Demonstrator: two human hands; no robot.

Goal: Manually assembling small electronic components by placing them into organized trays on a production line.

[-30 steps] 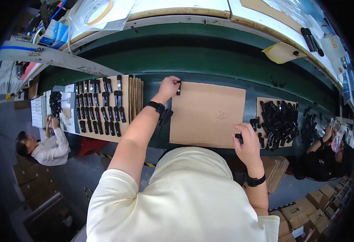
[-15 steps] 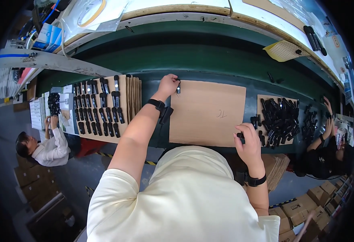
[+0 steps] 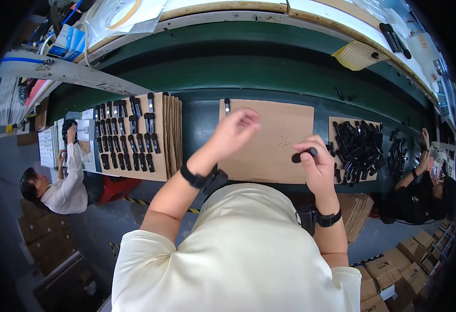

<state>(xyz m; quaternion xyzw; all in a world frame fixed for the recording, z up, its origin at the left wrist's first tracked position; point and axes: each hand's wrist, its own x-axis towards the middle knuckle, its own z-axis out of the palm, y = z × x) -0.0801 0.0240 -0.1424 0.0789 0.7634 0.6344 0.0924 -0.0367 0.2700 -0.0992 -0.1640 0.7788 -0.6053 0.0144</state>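
A flat cardboard sheet (image 3: 269,156) lies on the green table in front of me. At its far left corner stands one small black stick-shaped piece (image 3: 227,105), with no hand on it. My left hand (image 3: 235,131) hovers over the sheet's left half, fingers loosely bent, apart and a little blurred, with nothing in them. Between thumb and fingers, my right hand (image 3: 319,165) pinches another black stick-shaped piece (image 3: 304,155) above the sheet's right edge. Just right of that hand, a jumbled heap of the same pieces (image 3: 360,151) covers a second cardboard sheet.
To the left, a stack of cardboard sheets (image 3: 173,135) carries rows of black pieces (image 3: 126,136). More pieces (image 3: 397,153) lie farther right. A shelf edge (image 3: 259,15) runs along the back, with a yellow bubble envelope (image 3: 358,54) hanging over it. People work at both sides.
My left hand has let go of the piece at the far left corner and come back rightward and nearer. My right hand has moved slightly up and left with its piece.
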